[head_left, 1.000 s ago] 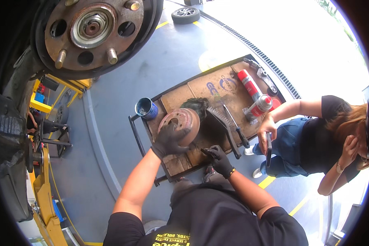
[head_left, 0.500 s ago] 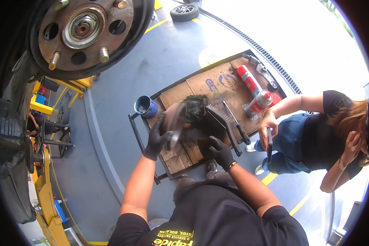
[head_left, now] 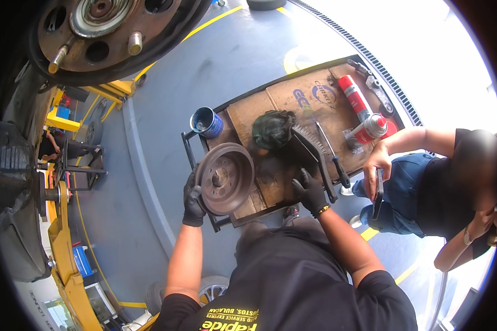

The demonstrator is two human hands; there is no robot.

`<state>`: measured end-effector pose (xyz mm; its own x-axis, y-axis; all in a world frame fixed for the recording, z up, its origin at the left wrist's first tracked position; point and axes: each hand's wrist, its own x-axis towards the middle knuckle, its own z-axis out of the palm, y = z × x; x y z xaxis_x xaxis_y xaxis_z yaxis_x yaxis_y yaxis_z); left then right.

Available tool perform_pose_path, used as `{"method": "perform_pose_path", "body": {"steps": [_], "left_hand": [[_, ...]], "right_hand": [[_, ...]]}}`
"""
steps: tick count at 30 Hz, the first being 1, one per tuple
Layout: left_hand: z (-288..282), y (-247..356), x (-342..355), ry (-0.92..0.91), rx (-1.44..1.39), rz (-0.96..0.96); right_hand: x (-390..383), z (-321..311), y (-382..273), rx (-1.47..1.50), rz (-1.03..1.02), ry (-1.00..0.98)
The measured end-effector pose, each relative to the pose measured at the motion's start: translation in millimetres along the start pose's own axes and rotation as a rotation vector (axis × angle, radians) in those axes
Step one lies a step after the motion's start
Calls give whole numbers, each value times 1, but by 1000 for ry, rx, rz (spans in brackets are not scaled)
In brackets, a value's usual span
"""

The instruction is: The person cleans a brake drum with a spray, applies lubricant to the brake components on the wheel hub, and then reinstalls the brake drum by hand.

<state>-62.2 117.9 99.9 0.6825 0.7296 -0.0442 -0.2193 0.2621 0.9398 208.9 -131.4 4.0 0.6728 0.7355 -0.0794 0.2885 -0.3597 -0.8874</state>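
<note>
Left hand (head_left: pixel 193 201) — forearm extended from below, fingers grasping the left rim of a rusty brake drum (head_left: pixel 234 198). Drum: tilted, across the left end of the table (head_left: pixel 254 217), hollow side now facing up; half a second ago, edge-on and blurred. Blue can (head_left: pixel 209 124): just beyond the drum, by the table's left edge. Dark cloth (head_left: pixel 271 129): right of the can; brown cardboard (head_left: pixel 281 99) runs open past it toward the far edge. Right hand (head_left: pixel 310 193) — released, fingers parted and loosely bent, just beside a wire brush (head_left: pixel 321 165). Screwdriver (head_left: pixel 337 163): farther right, alongside the brush.
</note>
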Motion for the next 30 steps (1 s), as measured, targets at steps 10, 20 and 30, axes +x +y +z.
{"method": "perform_pose_path", "body": {"steps": [10, 20, 30], "left_hand": [[40, 9, 24, 51, 410, 146], [49, -21, 44, 292, 681, 231], [79, -22, 39, 167, 852, 231]], "right_hand": [[-6, 2, 9, -107, -109, 22], [-20, -5, -18, -548, -449, 173], [70, -20, -57, -724, -441, 615]]}}
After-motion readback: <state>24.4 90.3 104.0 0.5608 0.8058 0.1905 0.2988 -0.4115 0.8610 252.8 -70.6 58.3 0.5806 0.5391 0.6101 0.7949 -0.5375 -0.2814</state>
